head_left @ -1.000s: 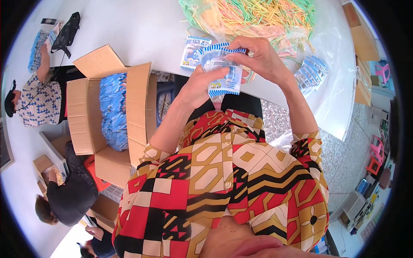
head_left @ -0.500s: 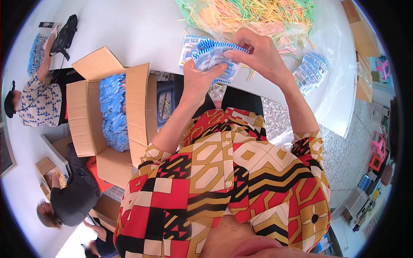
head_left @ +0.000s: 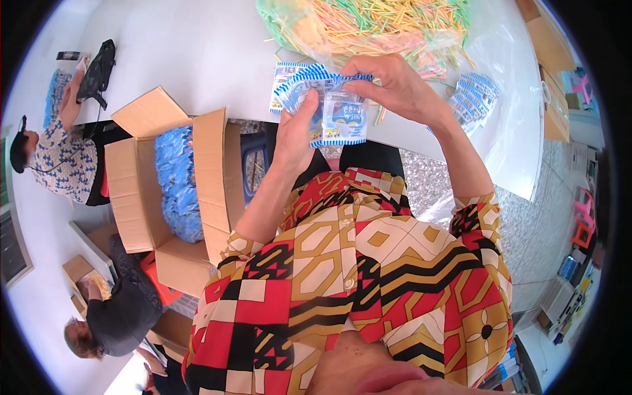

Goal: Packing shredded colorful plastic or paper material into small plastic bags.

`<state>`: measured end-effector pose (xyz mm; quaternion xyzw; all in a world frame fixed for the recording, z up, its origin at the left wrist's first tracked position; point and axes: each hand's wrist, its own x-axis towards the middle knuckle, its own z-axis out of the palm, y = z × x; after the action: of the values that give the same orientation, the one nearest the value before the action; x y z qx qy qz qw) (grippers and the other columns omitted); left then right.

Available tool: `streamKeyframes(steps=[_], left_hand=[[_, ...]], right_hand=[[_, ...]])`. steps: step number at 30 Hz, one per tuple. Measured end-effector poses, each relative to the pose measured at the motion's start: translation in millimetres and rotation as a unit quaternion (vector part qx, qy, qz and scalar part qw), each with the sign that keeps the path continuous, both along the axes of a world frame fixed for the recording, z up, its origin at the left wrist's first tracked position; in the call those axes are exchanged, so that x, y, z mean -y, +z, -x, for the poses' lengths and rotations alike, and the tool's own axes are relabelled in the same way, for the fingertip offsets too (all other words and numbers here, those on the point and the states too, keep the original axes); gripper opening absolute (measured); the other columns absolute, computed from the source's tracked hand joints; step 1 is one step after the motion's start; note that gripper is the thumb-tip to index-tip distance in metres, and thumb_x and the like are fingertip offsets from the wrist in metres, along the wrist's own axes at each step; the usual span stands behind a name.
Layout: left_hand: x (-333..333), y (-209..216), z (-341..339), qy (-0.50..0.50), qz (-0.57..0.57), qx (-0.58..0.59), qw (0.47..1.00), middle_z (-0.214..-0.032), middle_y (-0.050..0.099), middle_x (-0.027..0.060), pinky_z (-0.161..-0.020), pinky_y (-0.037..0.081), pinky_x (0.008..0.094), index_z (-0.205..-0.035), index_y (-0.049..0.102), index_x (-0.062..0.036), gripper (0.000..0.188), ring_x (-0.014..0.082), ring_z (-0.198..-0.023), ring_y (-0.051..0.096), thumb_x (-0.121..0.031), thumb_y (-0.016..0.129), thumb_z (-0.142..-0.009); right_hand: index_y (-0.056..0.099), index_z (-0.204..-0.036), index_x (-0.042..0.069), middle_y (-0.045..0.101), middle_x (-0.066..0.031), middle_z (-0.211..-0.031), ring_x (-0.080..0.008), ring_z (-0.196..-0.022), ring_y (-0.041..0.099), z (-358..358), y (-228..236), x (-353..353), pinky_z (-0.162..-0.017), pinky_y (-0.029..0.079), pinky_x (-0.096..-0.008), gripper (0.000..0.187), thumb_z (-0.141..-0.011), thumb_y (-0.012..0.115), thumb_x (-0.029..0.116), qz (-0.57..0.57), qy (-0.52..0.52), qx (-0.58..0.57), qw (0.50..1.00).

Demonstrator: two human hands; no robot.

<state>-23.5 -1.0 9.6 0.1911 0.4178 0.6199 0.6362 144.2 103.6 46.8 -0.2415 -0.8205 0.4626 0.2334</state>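
Note:
A fan of small clear plastic packets (head_left: 304, 84) with blue-striped edges is gripped by my left hand (head_left: 296, 135), its thumb pressed across them. My right hand (head_left: 398, 82) pinches the top corner of the front packet (head_left: 345, 117), which hangs down with its printed face showing. More packets lie on the table just behind my left hand. Beyond both hands a large clear bag spills thin pastel sticks (head_left: 388, 26) in green, yellow, orange and pink. Another fanned stack of packets (head_left: 474, 99) rests right of my right forearm.
Left of me stands an open cardboard box (head_left: 214, 164) filled with blue packets (head_left: 178, 187). The white table (head_left: 191, 52) has its near edge under my hands. People work at the left, one beside a black bag (head_left: 99, 74). Cardboard boxes (head_left: 556, 105) stand at the right.
The front packet has turned and now hangs lower, its face flat toward me. The fan in my left hand has spread leftward. The whole view has shifted slightly.

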Motion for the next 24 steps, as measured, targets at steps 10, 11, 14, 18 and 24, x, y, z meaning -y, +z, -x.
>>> streamKeyframes(steps=[10, 11, 14, 18, 24], left_hand=[[-7, -12, 11, 0.026, -0.013, -0.039, 0.999, -0.096, 0.061, 0.0063, -0.078, 0.050, 0.0333, -0.115, 0.048, -0.0052, 0.024, 0.0166, -0.090, 0.059, -0.014, 0.048, -0.094], [-7, -15, 14, 0.008, -0.046, -0.029, 0.998, -0.087, 0.058, 0.0050, -0.073, 0.049, 0.0318, -0.111, 0.048, -0.0054, 0.020, 0.0150, -0.081, 0.057, -0.017, 0.045, -0.095], [-9, -19, 14, 0.000, -0.061, -0.011, 0.998, -0.073, 0.051, 0.0017, -0.064, 0.044, 0.0289, -0.104, 0.049, -0.0067, 0.020, 0.0113, -0.065, 0.049, -0.024, 0.042, -0.097], [-9, -26, 26, -0.052, -0.072, 0.103, 0.991, -0.064, 0.041, -0.0027, -0.059, 0.038, 0.0257, -0.101, 0.049, -0.0098, 0.025, 0.0068, -0.054, 0.037, -0.033, 0.046, -0.094], [-4, -12, 19, -0.087, -0.111, 0.071, 0.987, -0.061, 0.039, -0.0050, -0.055, 0.036, 0.0247, -0.105, 0.047, -0.0086, 0.028, 0.0055, -0.052, 0.036, -0.028, 0.058, -0.088]], right_hand=[[0.061, -0.102, 0.002, 0.064, -0.0073, -0.088, -0.0174, -0.082, 0.059, -6, -3, -4, -0.073, 0.046, -0.0301, 0.019, -0.086, 0.058, 0.012, -0.068, -0.009, -0.011, 0.998], [0.061, -0.102, 0.002, 0.064, -0.0079, -0.088, -0.0187, -0.081, 0.059, -5, -2, -4, -0.073, 0.046, -0.0302, 0.019, -0.086, 0.058, 0.012, -0.069, 0.000, -0.013, 0.998], [0.061, -0.101, 0.002, 0.064, -0.0090, -0.089, -0.0210, -0.080, 0.060, -5, 0, -4, -0.072, 0.046, -0.0304, 0.019, -0.085, 0.059, 0.012, -0.075, 0.007, -0.003, 0.997], [0.060, -0.100, 0.003, 0.063, -0.0100, -0.089, -0.0225, -0.078, 0.060, -5, 1, -3, -0.070, 0.047, -0.0306, 0.018, -0.085, 0.059, 0.012, -0.104, -0.005, 0.023, 0.994], [0.059, -0.099, 0.002, 0.064, -0.0107, -0.084, -0.0225, -0.074, 0.060, -7, 3, -6, -0.067, 0.047, -0.0309, 0.018, -0.084, 0.060, 0.013, -0.101, -0.020, 0.032, 0.994]])
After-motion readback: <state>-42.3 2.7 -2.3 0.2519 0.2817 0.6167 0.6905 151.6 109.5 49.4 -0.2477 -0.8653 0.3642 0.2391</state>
